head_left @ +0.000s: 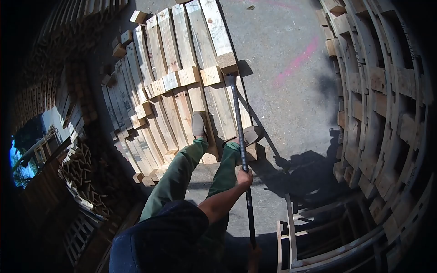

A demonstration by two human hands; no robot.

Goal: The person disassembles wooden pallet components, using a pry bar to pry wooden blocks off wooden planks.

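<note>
My left hand [244, 177] is closed round the middle of a long dark pry bar [241, 132] with a ribbed or wrapped shaft. Lower down, in deep shadow, my right hand [254, 255] appears wrapped round the bar's near end. The bar's far end meets a wooden block [227, 63] at the edge of a wooden pallet [186, 43]; its tip is partly hidden there. My left shoe [198, 124] rests on the pallet boards. Close to the pallet's near right corner is my right shoe [248, 135], beside the bar.
Tall stacks of pallets [378, 104] line the right side. A wooden frame [291, 236] stands at the lower right. On the left lie a heap of wood pieces [86, 177] and more stacked timber [77, 18]. Concrete floor [282, 104] with pink marks lies right of the pallet.
</note>
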